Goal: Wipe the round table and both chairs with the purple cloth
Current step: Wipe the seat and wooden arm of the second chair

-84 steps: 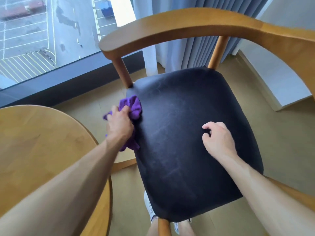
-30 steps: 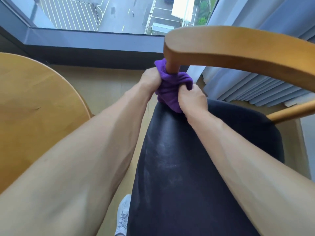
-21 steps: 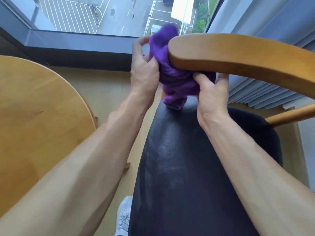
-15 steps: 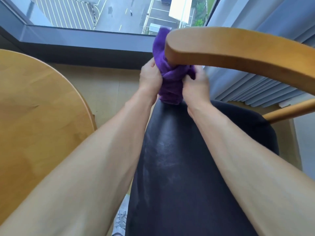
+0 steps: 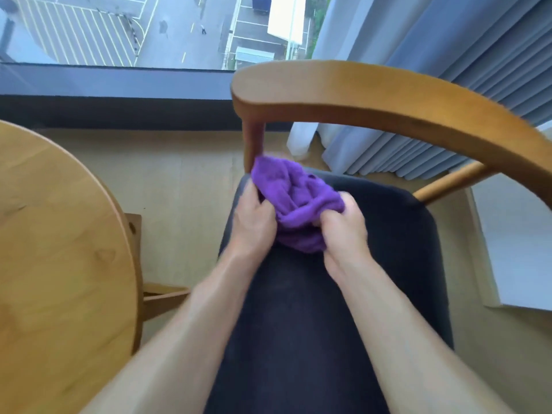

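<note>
The purple cloth [image 5: 294, 198] is bunched on the far left corner of the black chair seat [image 5: 343, 309], at the foot of the wooden post [image 5: 253, 144] under the curved armrest [image 5: 373, 97]. My left hand [image 5: 252, 225] grips its left side. My right hand [image 5: 343, 231] grips its right side. Both hands rest low on the seat. The round wooden table [image 5: 56, 249] fills the left of the view. Only one chair is in view.
A large window [image 5: 149, 28] with a dark sill runs across the top. Blue-grey curtains [image 5: 418, 55] hang at the upper right. A white ledge [image 5: 513, 249] is at the right. Beige floor [image 5: 185, 180] lies between table and chair.
Both hands have slid the cloth down the post, from just under the armrest to the seat corner. The post now shows bare above the cloth.
</note>
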The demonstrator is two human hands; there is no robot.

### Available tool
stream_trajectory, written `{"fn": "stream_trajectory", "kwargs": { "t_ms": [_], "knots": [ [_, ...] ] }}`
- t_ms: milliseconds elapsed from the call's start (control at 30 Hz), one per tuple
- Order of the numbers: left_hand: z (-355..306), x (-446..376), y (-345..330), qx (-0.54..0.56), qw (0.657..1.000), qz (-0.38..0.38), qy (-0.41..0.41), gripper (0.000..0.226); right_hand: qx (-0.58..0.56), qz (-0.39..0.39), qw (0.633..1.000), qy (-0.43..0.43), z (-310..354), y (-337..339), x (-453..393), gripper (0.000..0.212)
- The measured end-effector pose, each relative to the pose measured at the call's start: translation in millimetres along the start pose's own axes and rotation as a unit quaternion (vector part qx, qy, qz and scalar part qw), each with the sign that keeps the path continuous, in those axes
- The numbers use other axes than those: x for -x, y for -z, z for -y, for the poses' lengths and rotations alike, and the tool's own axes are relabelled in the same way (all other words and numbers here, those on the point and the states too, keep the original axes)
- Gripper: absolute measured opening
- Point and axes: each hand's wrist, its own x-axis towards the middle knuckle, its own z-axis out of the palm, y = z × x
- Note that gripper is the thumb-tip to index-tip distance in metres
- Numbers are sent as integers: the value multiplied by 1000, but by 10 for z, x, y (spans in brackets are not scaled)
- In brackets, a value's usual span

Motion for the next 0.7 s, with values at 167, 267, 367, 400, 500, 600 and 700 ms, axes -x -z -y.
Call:
{"fn": "stream_trajectory", "kwargs": {
  "t_ms": [167,267,367,400,500,600,700],
  "knots": [
    [-59,450,-886,5,994,106,-17,33,-287,-154,945,-7,-63,1080,217,53],
    [-346,379,-1460,21,992,125,-1,26,-373,-202,905,15,135,1490,9,54],
    [-697,138,-1924,93,991,91,-13,22,-410,-242,878,53,459,1646,-409,50],
    [-783,65,-2047,160,983,91,-3,19,-412,-252,874,52,555,1663,-525,48],
    [-840,-8,-2338,329,930,148,74,24,-398,-253,881,31,617,1665,-730,42],
    [-750,32,-2554,299,929,202,83,19,-338,-228,912,45,514,1618,-805,44],
    [-584,-111,-2666,129,973,190,6,28,-197,-223,954,40,408,1618,-953,39]
  ]
}}
